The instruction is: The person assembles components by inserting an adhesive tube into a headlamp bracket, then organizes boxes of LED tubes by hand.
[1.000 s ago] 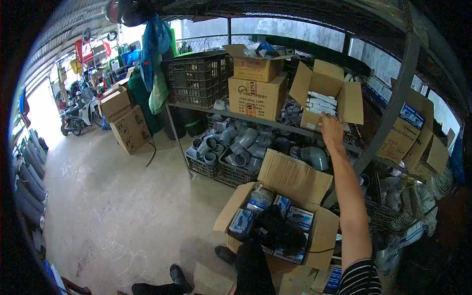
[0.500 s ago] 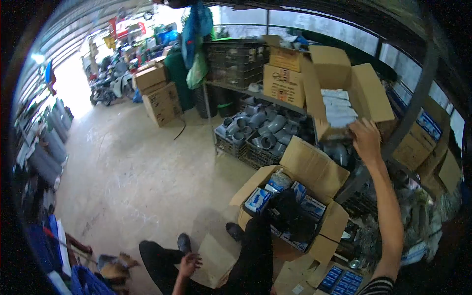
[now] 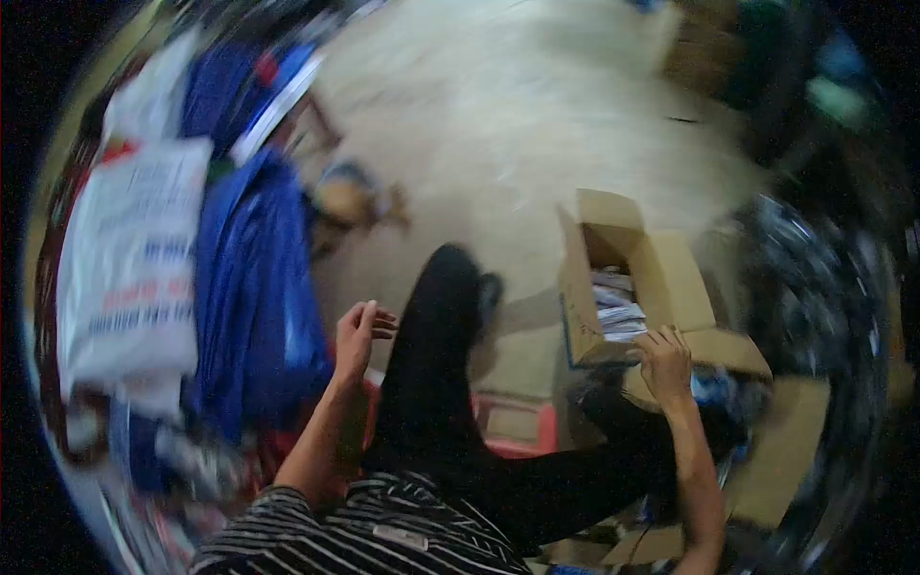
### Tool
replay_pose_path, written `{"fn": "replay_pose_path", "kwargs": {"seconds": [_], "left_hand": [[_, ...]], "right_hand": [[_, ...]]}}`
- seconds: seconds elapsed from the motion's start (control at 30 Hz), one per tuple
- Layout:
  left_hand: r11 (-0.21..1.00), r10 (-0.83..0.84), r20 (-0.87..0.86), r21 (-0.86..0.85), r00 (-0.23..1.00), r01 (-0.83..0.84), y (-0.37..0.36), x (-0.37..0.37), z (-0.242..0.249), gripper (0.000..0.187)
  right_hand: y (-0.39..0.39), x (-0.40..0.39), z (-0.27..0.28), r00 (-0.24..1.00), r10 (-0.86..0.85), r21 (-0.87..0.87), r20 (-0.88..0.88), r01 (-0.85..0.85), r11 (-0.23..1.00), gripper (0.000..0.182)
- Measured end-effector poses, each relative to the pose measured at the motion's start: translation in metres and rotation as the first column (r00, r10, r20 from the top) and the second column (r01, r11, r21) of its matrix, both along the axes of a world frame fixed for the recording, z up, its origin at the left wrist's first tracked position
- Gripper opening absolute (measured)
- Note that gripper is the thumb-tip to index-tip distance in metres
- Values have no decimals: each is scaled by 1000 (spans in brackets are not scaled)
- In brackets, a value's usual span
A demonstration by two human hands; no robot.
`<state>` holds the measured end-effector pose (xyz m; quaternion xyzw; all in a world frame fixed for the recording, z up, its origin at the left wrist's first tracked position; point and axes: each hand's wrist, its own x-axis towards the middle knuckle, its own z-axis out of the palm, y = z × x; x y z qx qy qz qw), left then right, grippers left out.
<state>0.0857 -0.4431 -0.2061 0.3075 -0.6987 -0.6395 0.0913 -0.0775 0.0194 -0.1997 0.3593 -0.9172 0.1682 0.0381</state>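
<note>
An open cardboard box [image 3: 582,326] with white packets [image 3: 618,305] inside stands right of centre, above my right leg. My right hand [image 3: 663,364] is closed on the near edge of this box, its fingertips at the rim. On the other side of my legs, my left hand [image 3: 364,335] hangs in the air with its fingers apart and nothing in it. The blue plastic sheeting [image 3: 257,297] is the thing nearest to it. Behind my right knee lies another open carton [image 3: 791,446], partly hidden.
A printed white sack [image 3: 134,278] lies at the left beside the blue sheeting. A red plastic stool [image 3: 544,426] shows between my legs. Dark, blurred goods [image 3: 815,278] line the right side. Stacked cartons [image 3: 704,48] stand at the top right, beyond the concrete floor [image 3: 479,125].
The view has swung left and down. My right hand has brought the box with packets away from the shelf area to near my knee. The cardboard piece between my legs no longer shows.
</note>
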Motion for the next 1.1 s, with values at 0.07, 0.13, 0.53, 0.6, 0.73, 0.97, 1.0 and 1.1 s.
{"fn": "replay_pose_path", "kwargs": {"seconds": [0.07,0.13,0.53,0.6,0.73,0.97,1.0,1.1], "left_hand": [[981,135,232,-167,963,-97,-17,66,-43,30],[957,286,452,-90,845,-276,-15,127,-74,26],[719,646,703,-691,297,72,-27,256,-298,17],[724,679,651,-670,339,-165,-63,305,-352,18],[906,423,740,-338,522,-255,-96,286,-352,30],[927,329,772,-373,543,-32,-136,295,-421,34],[925,328,766,-379,553,-24,-138,296,-427,35],[915,341,757,-403,557,-11,-138,296,-433,37]], "right_hand": [[-40,-32,-89,990,125,-5,64,-125,992,14],[-74,-60,-162,946,303,60,115,-311,948,18],[-117,-70,-418,614,714,84,337,-775,626,34],[-121,-67,-416,607,649,190,458,-780,596,34],[-165,-87,-389,605,218,414,766,-723,553,40],[-183,-109,-293,821,27,350,570,-272,896,29],[-184,-110,-272,775,-110,416,622,-207,885,31],[-141,-107,-268,782,-166,373,600,-90,924,29]]}}
